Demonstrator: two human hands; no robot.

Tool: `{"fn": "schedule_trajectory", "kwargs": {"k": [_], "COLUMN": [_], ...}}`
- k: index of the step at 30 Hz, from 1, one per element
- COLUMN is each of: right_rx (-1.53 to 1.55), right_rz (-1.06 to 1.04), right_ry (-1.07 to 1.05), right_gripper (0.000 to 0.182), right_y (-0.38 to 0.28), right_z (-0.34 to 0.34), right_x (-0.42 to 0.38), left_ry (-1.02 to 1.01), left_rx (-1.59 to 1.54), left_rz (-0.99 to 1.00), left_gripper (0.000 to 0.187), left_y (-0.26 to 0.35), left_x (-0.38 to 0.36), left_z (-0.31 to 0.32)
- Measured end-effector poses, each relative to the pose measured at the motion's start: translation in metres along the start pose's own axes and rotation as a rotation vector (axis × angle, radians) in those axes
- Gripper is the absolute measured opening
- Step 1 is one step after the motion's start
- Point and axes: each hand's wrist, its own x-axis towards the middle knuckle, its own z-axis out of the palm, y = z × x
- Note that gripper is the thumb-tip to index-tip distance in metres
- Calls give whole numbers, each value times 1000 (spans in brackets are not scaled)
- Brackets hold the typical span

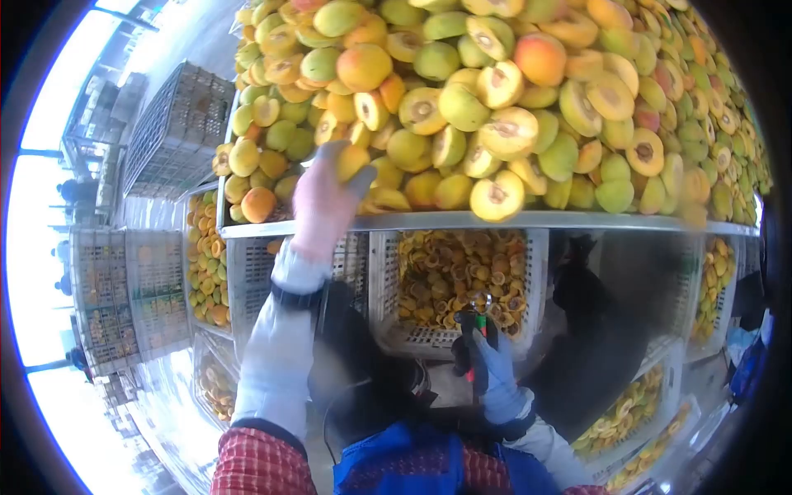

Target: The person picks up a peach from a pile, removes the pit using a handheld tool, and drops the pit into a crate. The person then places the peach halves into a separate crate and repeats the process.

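My left hand (320, 202), in a pale glove with grey fingertips, reaches to the front of a heap of peaches (540, 59). Its fingers are closed round a yellow peach (352, 162). Some fruits in the heap are whole; others are cut open, several with the stone showing. Lower down, my right hand (497, 373), in a light blue glove, grips a hand tool (480, 320) with a round metal head and green and red on its handle. The tool is over the near edge of a crate of cut peach pieces. My palm partly hides the handle.
A metal table rim (462, 221) runs between the heap and my body. Beneath it stands the white crate (384, 280) of pieces. Peach-filled crates (206, 262) stand to the left, others (629, 412) at lower right. Stacked grey crates (183, 124) rise at far left.
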Motion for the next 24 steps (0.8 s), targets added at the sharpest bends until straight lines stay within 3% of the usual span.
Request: {"fn": "schedule_trajectory", "kwargs": {"k": [1, 2, 3, 4, 7, 9, 11, 13, 15, 16, 18, 19, 21, 22, 24], "right_rx": [-28, -60, -93, -195, 325, 250, 144, 199, 190, 169, 123, -34, -349, -747, -728], "right_rz": [-20, -31, -37, 43, 165, 145, 60, 61, 78, 93, 122, 28, -165, -339, -453], "right_ry": [-41, -80, -121, -89, -225, -168, -201, -250, -280, -269, -249, -209, -130, -30, -58], "right_gripper": [36, 37, 38, 41, 44, 43, 43, 42, 41, 38, 34, 31, 26, 21, 22], "right_y": [-5, -10, -14, -24, -18, -26, -27, -23, -23, -25, -30, -27, -21, -22, -21], "right_z": [-1, -2, -1, 6, 12, 17, 16, 11, 13, 15, 19, 18, 16, 18, 28], "right_x": [0, -1, -4, -6, -14, -20, -23, -24, -28, -30, -34, -33, -29, -31, -51], "left_ry": [-10, 1, -109, -137, -370, -363, -441, -390, -236, -179, -345, -392, -311, -273, -163], "left_rx": [-116, -159, -198, -356, -276, -446, -720, -894, -977, -777, -927, -1062, -1039, -1026, -997], "left_rz": [13, 219, 273, 500, 560, 502, 185, -9, -74, -64, -342, -479, -523, -541, -551], "left_gripper": [41, 39, 41, 43, 44, 53, 57, 59, 59, 51, 44, 41, 37, 36, 34], "left_y": [19, 26, 33, 47, 74, 74, 76, 74, 68, 69, 76, 79, 75, 73, 76], "left_x": [-16, -32, -53, -68, -123, -147, -166, -176, -185, -187, -193, -196, -202, -203, -207], "left_z": [-11, -14, -16, -17, -11, -1, -11, -12, -1, 3, -3, -4, 0, 1, 3]}}
